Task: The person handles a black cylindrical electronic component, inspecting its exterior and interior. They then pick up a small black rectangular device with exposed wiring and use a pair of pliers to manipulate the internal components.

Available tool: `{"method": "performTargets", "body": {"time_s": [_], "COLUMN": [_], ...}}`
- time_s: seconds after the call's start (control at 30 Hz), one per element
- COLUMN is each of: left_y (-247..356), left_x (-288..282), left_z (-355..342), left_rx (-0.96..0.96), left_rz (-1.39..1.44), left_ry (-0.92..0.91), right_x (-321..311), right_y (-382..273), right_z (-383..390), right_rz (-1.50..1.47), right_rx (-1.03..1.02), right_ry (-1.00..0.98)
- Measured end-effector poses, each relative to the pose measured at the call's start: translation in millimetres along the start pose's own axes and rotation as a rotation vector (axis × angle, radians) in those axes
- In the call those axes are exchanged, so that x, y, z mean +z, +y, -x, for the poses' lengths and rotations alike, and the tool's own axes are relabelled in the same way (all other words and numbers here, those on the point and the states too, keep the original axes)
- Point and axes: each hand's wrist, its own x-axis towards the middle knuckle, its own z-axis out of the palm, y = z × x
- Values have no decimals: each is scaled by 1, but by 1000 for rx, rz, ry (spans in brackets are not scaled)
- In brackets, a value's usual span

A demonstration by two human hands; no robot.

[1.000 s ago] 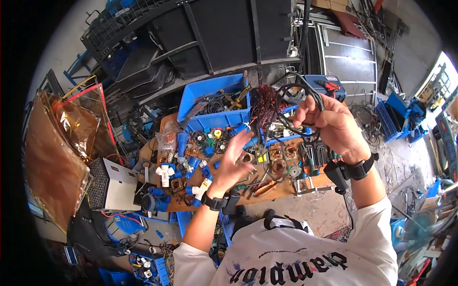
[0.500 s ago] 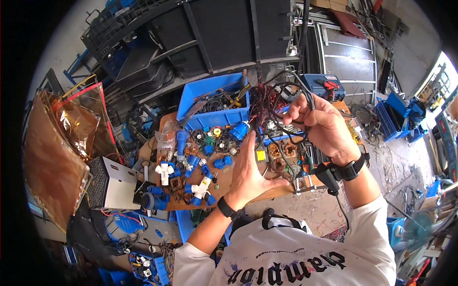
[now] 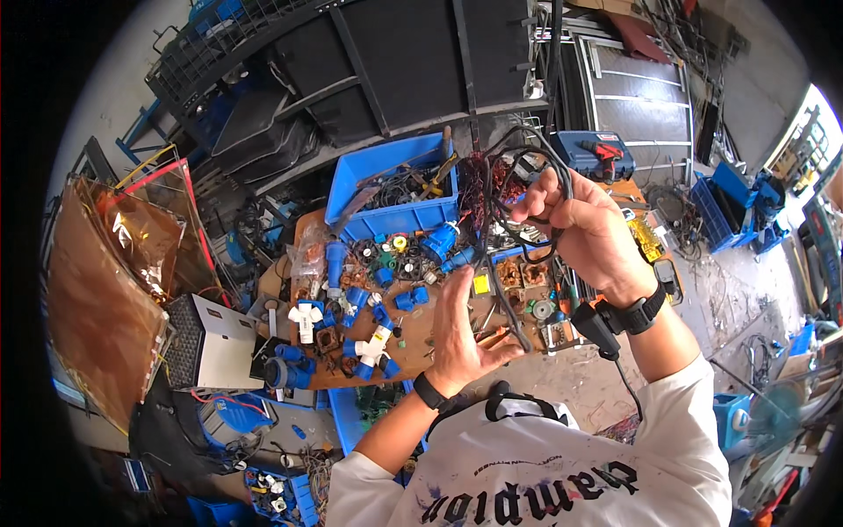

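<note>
Loops of black cable (image 3: 536, 145) hang from my right hand (image 3: 588, 237), whose fingers are curled round them above the workbench. A length of the cable drops toward my left hand (image 3: 465, 342), which is held lower, fingers raised and thumb apart, by the cable's dangling end; whether it touches the cable I cannot tell. Beneath and beyond my hands lie blue and white plastic fittings (image 3: 376, 347), a yellow square object (image 3: 481, 284) and hand tools. A tangle of reddish wire (image 3: 470, 176) sits behind the cable loops.
The cluttered wooden bench (image 3: 415, 332) holds a blue bin (image 3: 386, 221) of cables and a blue case with a drill (image 3: 580, 156). Leaning brown sheets (image 3: 101, 290) and a white box (image 3: 219, 351) stand left. Blue crates (image 3: 720, 220) sit right; black panels (image 3: 404, 61) stand behind.
My right hand and cable loops have moved left and slightly down. My left hand has shifted right and down, to the hanging cable.
</note>
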Motion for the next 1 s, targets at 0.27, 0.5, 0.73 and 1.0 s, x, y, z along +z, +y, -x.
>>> {"method": "performTargets", "body": {"time_s": [0.27,0.5,0.73,1.0], "left_y": [12,37,30,-50], "left_x": [18,24,48,2], "left_z": [2,-6,-13,-11], "left_rx": [-121,-240,-361,-689], "left_rz": [129,233,419,670], "left_ry": [64,77,113,198], "right_x": [0,-7,-2,-19], "right_y": [4,14,25,24], "right_z": [-1,2,5,12], "right_rz": [4,9,-32,128], "right_rx": [-5,21,72,90], "right_ry": [19,35,8,35]}}
